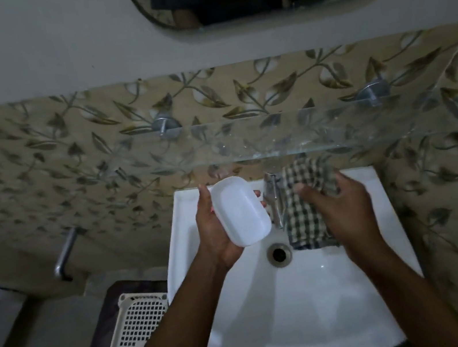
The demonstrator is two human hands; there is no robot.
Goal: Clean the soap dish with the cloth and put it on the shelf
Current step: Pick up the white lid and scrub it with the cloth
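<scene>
Looking down from the head view, the left hand (217,236) cups the white soap dish (241,212), thumb on one long edge and fingertips hooked over the other. The right hand (345,208) is bunched around the checked cloth (301,215), whose loose end hangs below the fist. The tap (272,193) stands between the two hands, and both are over the sink (305,312).

The dish looks like thin, rigid plastic: probably light, stiff and unlikely to break, but smooth and possibly slick if wet. Gripping it across the long edges, as the left hand does, seems the safest hold while wiping. The cloth is soft and limp, so it is best kept wadded.

The glass shelf (305,130) sits just beyond both hands. Being clear and hard, it calls for setting the dish down flat and gently.
</scene>
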